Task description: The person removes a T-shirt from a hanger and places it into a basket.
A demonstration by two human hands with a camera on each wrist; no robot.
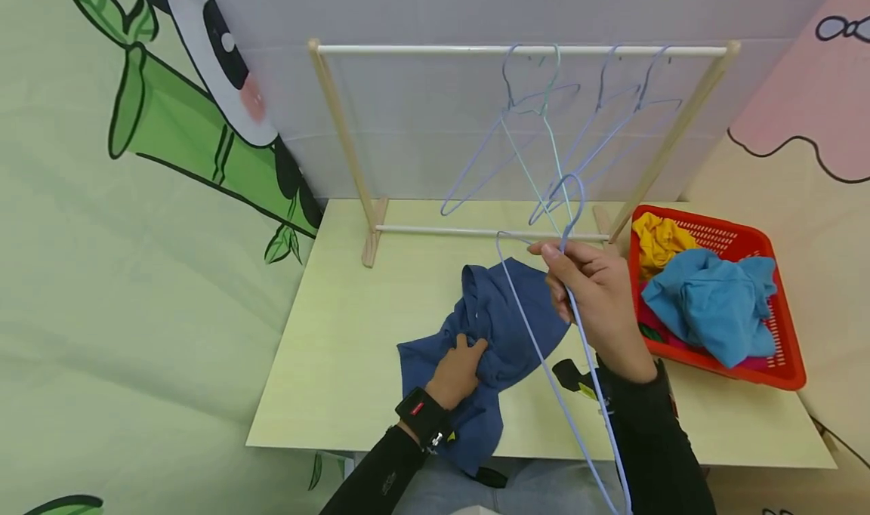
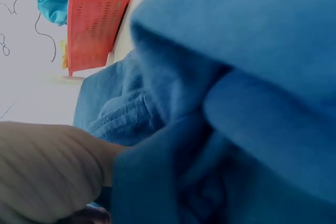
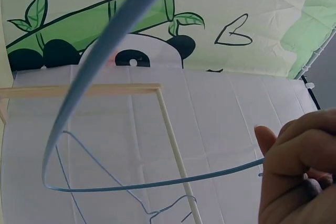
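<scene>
A dark blue shirt (image 1: 519,326) lies rumpled on the table, its lower part reaching over the front edge. My left hand (image 1: 457,371) grips the shirt near its middle; in the left wrist view the thumb (image 2: 107,156) slips in behind a fold of cloth that hides its tip. Above the shirt's right side, my right hand (image 1: 591,292) holds a lavender-blue clothes hanger (image 1: 537,334) just below the hook. The hook points up and away, and the hanger's long body slants down toward me across the right forearm.
A wooden rack (image 1: 435,50) stands at the back of the table (image 1: 326,364), with several thin hangers (image 1: 476,152) hooked on the right half of its rail. At right sits a red basket (image 1: 791,349) with yellow cloth (image 1: 659,239) and bright blue cloth (image 1: 714,300).
</scene>
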